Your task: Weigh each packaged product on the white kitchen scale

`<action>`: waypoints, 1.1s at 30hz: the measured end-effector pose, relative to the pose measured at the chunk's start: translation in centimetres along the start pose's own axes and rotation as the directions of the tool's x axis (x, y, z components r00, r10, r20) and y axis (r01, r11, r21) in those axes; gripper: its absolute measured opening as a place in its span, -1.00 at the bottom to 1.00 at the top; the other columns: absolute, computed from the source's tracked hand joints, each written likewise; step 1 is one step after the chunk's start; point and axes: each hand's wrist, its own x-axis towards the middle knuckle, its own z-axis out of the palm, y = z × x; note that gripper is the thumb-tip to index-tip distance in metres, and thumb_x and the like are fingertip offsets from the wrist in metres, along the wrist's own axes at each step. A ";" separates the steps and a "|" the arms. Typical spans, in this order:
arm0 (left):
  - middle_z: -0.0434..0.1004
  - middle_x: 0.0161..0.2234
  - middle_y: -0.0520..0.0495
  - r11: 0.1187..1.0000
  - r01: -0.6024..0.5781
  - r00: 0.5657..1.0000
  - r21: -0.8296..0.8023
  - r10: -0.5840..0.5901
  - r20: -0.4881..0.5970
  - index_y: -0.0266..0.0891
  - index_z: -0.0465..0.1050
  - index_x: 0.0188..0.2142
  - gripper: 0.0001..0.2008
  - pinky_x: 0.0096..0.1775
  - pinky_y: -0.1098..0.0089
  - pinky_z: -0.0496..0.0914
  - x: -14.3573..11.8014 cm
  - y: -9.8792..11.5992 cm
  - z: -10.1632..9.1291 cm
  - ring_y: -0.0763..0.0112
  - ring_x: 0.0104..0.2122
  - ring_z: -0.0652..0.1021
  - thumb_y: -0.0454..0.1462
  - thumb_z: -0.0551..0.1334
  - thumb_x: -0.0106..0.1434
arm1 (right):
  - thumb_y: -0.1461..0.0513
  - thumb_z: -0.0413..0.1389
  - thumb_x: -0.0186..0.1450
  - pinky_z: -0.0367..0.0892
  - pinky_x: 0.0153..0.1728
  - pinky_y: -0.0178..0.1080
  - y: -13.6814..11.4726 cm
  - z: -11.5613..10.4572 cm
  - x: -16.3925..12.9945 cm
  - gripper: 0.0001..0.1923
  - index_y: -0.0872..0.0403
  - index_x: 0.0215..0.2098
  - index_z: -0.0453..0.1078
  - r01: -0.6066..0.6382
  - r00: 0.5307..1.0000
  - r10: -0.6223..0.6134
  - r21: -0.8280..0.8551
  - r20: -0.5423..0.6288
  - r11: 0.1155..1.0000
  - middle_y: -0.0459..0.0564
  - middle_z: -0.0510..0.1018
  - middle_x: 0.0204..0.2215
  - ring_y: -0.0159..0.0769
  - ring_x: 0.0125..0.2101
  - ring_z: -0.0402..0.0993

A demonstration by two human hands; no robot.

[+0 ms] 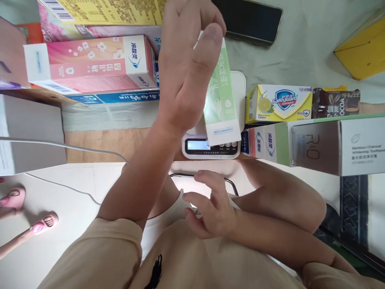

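Observation:
My left hand (189,68) reaches forward with thumb and fingers closed on the far end of a pale green toothpaste box (224,96). The box lies slantwise over a white kitchen scale (238,86); I cannot tell whether it rests fully on the platform. Its near end sits just above the scale's lit display (197,144), where the digits are too faint to read. My right hand (213,208) hovers over my lap near the table edge, fingers apart and loosely bent, with nothing in it.
Left of the scale are a pink toothpaste box (90,60), a yellow box (114,12) and a white box (30,134) with a cable. On the right stand a Safeguard soap box (279,103), a cocoa packet (335,102) and a grey-white toothpaste box (319,146). A phone (249,20) lies behind.

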 end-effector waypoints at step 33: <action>0.39 -0.02 -0.15 0.857 0.151 0.910 0.492 -0.315 0.269 -0.44 0.24 0.10 -0.29 0.09 0.13 0.39 0.2 3.3 -1.0 0.33 0.16 0.55 0.01 -0.40 0.41 | 0.42 0.01 0.33 0.35 -0.42 -0.39 0.5 -2.7 2.2 -0.36 -0.18 0.28 0.02 -0.608 0.794 0.517 0.453 0.321 0.652 -0.12 0.49 -0.14 -0.54 -0.35 0.46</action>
